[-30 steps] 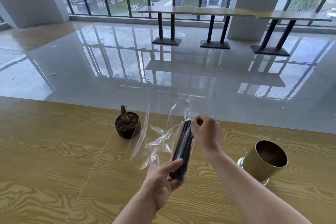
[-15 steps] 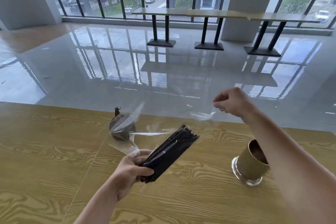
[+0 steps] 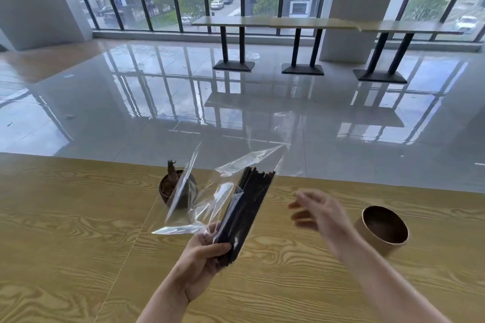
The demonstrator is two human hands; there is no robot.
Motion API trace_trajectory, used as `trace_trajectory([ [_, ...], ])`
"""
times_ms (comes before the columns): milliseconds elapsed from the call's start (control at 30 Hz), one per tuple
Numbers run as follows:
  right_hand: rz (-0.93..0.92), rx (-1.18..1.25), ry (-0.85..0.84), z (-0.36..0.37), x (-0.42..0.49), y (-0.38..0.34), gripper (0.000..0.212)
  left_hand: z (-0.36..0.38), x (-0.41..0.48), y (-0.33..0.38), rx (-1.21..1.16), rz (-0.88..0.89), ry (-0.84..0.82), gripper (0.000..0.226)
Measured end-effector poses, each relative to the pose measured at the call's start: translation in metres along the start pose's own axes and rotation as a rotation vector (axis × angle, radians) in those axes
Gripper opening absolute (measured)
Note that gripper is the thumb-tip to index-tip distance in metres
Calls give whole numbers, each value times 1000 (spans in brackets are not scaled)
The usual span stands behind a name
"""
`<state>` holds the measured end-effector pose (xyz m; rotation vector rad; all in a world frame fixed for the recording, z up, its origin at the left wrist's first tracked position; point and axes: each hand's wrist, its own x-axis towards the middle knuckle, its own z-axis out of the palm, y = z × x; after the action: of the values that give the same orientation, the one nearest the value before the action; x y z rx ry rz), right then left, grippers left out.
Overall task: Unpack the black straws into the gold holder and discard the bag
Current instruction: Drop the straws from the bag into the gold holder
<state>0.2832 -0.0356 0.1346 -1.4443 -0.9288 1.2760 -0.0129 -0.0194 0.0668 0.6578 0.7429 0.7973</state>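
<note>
Your left hand grips the black straws at their base, tilted toward the gold holder so your open, empty right hand can strip the loose bag.

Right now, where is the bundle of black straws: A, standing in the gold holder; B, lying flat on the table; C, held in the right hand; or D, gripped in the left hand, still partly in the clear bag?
D: the left hand grips the black straws with the clear bag loose around them; the right hand is open and empty.
</note>
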Motion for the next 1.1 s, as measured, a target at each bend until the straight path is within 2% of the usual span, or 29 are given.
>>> trace_trajectory([
  [67,53,-45,-94,32,-24,26,39,20,6,-8,-40,32,1,58],
  [133,31,-29,-91,55,-39,36,37,39,13,-15,-77,55,7,56],
  [267,-131,-32,93,73,-43,28,9,74,19,-26,-144,123,4,62],
  [400,-204,63,159,72,-41,2,6,99,23,-34,-106,188,-84,65],
  [467,-276,-4,222,64,-38,-8,6,101,25,-32,-76,194,-152,69],
  [567,-339,-32,231,40,-35,-27,5,79,19,-32,-106,90,-226,86],
  [633,-339,-69,159,20,-35,-44,11,53,14,-37,-275,-1,-152,109],
  [700,-316,-125,70,0,-34,-62,24,38,16,-30,-453,11,-109,122],
  [767,-276,-202,-7,-15,-32,-75,23,34,27,-8,-508,58,-173,120],
  [833,-268,-302,-43,-27,-30,-83,13,39,37,14,-351,67,-264,111],
  [900,-302,-433,-46,-32,-30,-90,9,50,44,17,-195,38,-253,90],
  [967,-351,-611,-58,-30,-28,-100,4,63,46,2,-236,83,-191,80],
  [1067,-415,-949,-81,-26,-30,-111,11,86,48,-21,-415,27,1,104],
  [1100,-459,-1030,-60,-25,-33,-115,18,92,50,-26,-465,13,16,106],
])
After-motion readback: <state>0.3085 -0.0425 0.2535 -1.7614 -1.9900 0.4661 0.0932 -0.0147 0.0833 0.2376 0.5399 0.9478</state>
